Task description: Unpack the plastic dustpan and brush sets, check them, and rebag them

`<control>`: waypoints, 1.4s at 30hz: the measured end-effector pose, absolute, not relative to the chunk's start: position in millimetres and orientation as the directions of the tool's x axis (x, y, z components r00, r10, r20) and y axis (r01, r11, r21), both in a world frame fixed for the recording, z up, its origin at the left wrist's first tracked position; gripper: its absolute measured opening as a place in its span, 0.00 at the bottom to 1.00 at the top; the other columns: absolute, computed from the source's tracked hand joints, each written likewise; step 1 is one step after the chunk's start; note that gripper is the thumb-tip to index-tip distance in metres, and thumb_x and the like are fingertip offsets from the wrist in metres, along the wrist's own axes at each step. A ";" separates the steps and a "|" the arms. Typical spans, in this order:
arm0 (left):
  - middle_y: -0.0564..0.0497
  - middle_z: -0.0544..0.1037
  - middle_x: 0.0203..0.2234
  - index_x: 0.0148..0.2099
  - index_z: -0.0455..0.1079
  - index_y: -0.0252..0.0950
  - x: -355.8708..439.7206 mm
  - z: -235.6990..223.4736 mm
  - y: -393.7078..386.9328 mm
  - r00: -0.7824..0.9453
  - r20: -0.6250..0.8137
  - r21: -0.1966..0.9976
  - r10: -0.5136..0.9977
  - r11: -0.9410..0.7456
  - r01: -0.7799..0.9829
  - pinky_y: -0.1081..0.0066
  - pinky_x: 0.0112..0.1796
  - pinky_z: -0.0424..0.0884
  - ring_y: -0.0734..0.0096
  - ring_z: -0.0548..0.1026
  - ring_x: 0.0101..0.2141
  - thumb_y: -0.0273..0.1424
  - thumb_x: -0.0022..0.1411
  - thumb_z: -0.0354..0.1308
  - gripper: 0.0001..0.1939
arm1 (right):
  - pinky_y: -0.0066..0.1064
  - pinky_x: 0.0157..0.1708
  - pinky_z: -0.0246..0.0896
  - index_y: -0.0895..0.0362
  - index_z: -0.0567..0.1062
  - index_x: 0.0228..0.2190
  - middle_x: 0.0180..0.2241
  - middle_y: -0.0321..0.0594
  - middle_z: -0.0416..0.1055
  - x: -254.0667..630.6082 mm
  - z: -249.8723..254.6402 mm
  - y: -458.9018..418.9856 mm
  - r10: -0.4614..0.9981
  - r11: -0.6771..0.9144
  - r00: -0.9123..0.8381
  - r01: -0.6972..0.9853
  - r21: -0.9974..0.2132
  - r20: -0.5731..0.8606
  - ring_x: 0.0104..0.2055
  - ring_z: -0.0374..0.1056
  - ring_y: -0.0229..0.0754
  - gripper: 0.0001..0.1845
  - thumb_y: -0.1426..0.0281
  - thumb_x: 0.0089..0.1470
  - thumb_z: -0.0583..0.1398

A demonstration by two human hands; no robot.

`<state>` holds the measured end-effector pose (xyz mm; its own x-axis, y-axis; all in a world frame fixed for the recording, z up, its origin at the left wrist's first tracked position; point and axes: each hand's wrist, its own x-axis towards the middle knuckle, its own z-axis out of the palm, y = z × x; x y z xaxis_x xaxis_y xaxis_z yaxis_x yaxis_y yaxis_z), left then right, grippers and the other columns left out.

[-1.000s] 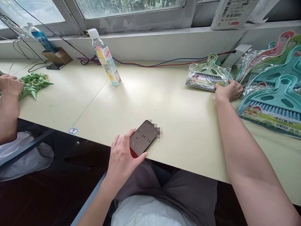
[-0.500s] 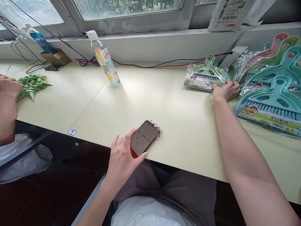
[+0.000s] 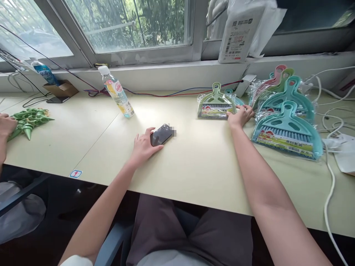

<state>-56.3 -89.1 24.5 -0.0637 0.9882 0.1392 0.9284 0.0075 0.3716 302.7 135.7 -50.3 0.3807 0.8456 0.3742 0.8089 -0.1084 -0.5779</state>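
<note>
In the head view, the left hand (image 3: 144, 147) was half-open, thumb and fingers around the dark phone (image 3: 161, 135) at frame centre. The right hand (image 3: 240, 115), partly curled, touched the wrapped green dustpan set (image 3: 216, 102), right of centre, beside the blue sets (image 3: 288, 129).

Can see a red sign (image 3: 75, 173) in a blue frame on the desk's (image 3: 188, 162) sticker (image 3: 78, 175) and a barcode (image 3: 227, 45) on the white packet (image 3: 239, 36), but can't read the blurry words on the brush packs (image 3: 288, 131).

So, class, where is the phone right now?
In the head view, the phone lies on the table, left of center, in the left hand's grasp.
</note>
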 end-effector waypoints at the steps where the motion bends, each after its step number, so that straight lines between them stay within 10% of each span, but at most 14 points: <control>1: 0.46 0.72 0.51 0.58 0.52 0.43 -59.6 24.7 -74.8 -0.076 0.142 0.372 0.987 0.018 0.928 0.50 0.58 0.49 0.56 0.68 0.53 0.40 0.52 0.60 0.33 | 0.43 0.57 0.34 0.60 0.66 0.49 0.56 0.53 0.49 301.4 -50.5 136.4 0.820 -0.116 0.422 0.785 -0.609 0.386 0.56 0.41 0.49 0.24 0.66 0.52 0.62; 21: 0.43 0.66 0.58 0.53 0.55 0.41 -29.4 11.2 -107.8 0.249 0.567 0.112 0.785 -0.373 0.921 0.40 0.60 0.48 0.57 0.66 0.56 0.27 0.54 0.60 0.26 | 0.51 0.57 0.46 0.55 0.72 0.42 0.53 0.45 0.61 287.8 -39.4 127.3 0.776 -0.152 0.536 0.672 -0.724 0.334 0.59 0.51 0.53 0.18 0.69 0.48 0.64; 42: 0.45 0.68 0.54 0.53 0.55 0.42 -43.2 13.9 -82.4 0.201 0.422 0.241 0.884 -0.323 0.915 0.45 0.58 0.52 0.55 0.67 0.52 0.32 0.50 0.63 0.30 | 0.59 0.60 0.32 0.55 0.73 0.41 0.52 0.46 0.63 292.5 -48.8 139.8 0.729 -0.102 0.516 0.732 -0.674 0.450 0.58 0.51 0.52 0.18 0.70 0.46 0.64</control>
<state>-43.2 -82.4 13.9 0.2010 0.8839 0.4223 0.9150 -0.3233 0.2412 292.5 139.8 -48.8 0.5159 0.7288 0.4502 0.7317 -0.1017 -0.6740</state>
